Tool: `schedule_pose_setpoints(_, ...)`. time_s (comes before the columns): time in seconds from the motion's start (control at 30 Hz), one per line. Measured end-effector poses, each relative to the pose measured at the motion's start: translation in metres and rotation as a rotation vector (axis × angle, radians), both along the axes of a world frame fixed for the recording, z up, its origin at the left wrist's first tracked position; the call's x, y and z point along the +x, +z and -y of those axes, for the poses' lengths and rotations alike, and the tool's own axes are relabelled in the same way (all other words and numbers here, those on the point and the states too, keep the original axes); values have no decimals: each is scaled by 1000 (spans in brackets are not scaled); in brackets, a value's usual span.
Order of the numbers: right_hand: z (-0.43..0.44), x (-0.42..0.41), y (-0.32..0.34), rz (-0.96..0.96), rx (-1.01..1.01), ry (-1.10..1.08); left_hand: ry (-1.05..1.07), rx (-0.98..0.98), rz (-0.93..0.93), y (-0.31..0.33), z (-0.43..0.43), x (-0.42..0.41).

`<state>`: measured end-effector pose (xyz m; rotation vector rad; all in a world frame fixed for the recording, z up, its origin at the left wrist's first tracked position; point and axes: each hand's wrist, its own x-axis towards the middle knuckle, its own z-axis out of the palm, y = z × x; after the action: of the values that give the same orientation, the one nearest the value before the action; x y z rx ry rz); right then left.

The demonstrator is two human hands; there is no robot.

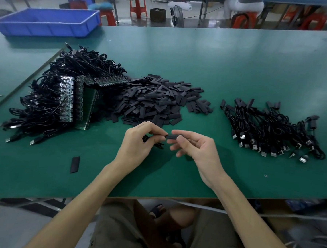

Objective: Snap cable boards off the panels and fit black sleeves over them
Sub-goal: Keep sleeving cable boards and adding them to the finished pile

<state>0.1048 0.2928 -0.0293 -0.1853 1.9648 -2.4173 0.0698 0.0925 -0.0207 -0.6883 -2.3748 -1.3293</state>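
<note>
A green table (237, 70) fills most of the view. A blue bin (48, 22) stands at its far left corner. On the left of the table lies a big heap of panels (67, 98), green and silver boards standing on edge with black cables tangled over and around them. Touching that heap on its right is a wide mound of black sleeves (156, 100), short flat tubes lying every way. Well apart on the right is a smaller bundle of sleeved cables (272, 133), their USB plugs pointing toward the near edge.

Near the middle, just in front of the mound, both hands meet above the table. The left hand (137, 141) pinches one end of a cable (154, 143) between thumb and curled fingers, with the coiled wire hanging under the palm. The right hand (193, 146) pinches a single sleeve (172, 137) between thumb and forefinger, its other fingers loosely bent. The sleeve's left end touches the left fingertips; the board is probably inside it, though fingers hide that.

One loose sleeve (75, 164) lies alone at the near left.
</note>
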Motion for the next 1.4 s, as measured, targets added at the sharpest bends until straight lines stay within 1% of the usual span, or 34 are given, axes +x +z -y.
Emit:
schedule_pose_setpoints(0.1,-2,-1,1,5,-38,34,9,30,19,2,0,0)
schedule_pose_setpoints(0.43,-4,-4,1,17,-45,89,-17,37,78,-2,3,-3)
schedule_pose_setpoints(0.6,-4,-4,-1,34,-56,46,-36,-12,22,-3,-1,-3)
schedule_pose_setpoints(0.73,-5,-5,0,42,-43,57,-67,-53,62,-4,0,-4)
schedule_pose_setpoints(0.83,-4,-4,0,57,-91,5,-57,-127,60,-3,-1,-4)
schedule_pose_setpoints(0.97,-7,-5,1,130,-261,-148,-25,-288,122,-6,3,-5)
schedule_pose_setpoints(1.07,-8,-7,1,158,-311,-192,85,-420,36,-9,6,-5)
schedule_pose_setpoints(1.13,-6,-7,2,149,-300,-183,122,-382,48,-4,5,-4)
schedule_pose_setpoints(1.23,-6,-7,0,149,-303,-185,104,-177,233,15,-3,-10)
schedule_pose_setpoints(1.33,-7,-8,-4,145,-247,-198,-13,-10,445,41,-24,-23)
schedule_pose_setpoints(1.4,-5,-9,-5,149,-189,-203,-93,54,513,59,-43,-31)
